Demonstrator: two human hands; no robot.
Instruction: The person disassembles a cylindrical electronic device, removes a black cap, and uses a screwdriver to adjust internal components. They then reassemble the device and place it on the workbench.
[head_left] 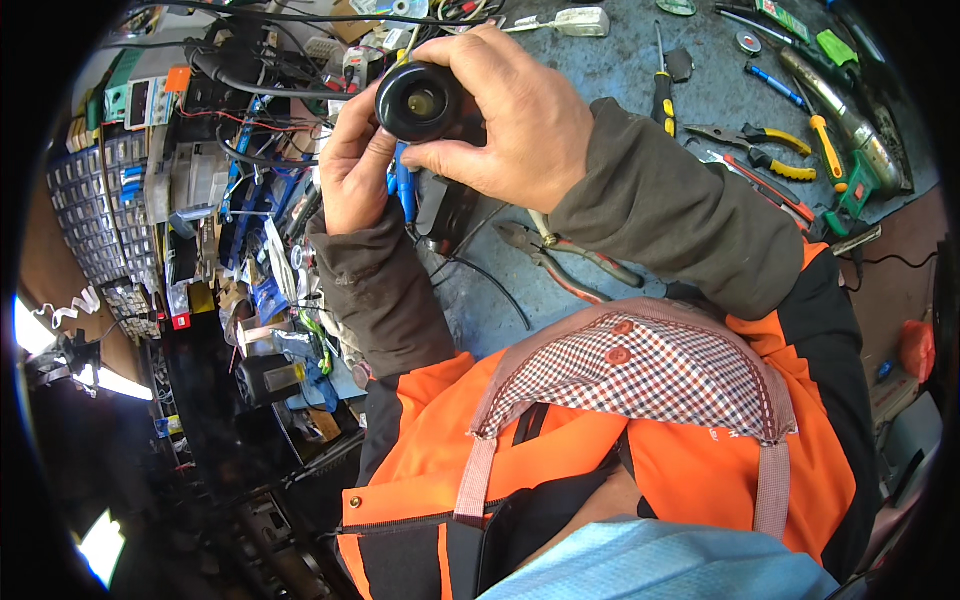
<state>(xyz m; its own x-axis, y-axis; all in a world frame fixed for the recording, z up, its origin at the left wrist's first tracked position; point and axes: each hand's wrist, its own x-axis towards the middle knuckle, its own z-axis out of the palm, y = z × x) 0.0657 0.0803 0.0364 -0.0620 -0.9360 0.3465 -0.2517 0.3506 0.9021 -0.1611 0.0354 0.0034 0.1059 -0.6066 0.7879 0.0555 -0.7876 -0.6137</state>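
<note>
My right hand [515, 125] grips a black round part [418, 100] from the right, fingers over its top and thumb beneath; its hollow end faces up, showing a dull brass-coloured piece inside. My left hand [355, 175] is closed on the same part from the lower left. A blue tool handle [404, 185] shows just below the part, beside my left fingers; whether they touch it, I cannot tell. A black box-like object [440, 205] with a cable lies under my hands. Pliers with red-trimmed handles [560, 270] lie on the blue-grey bench [480, 300] below my right wrist.
Electronic parts, cables and small-drawer organisers [95, 200] crowd the left. On the right lie a screwdriver [663, 100], yellow-handled pliers [780, 165], a metal tube [830, 100], a green-handled tool [855, 190] and other hand tools. A white-handled tool [580, 22] lies at the back.
</note>
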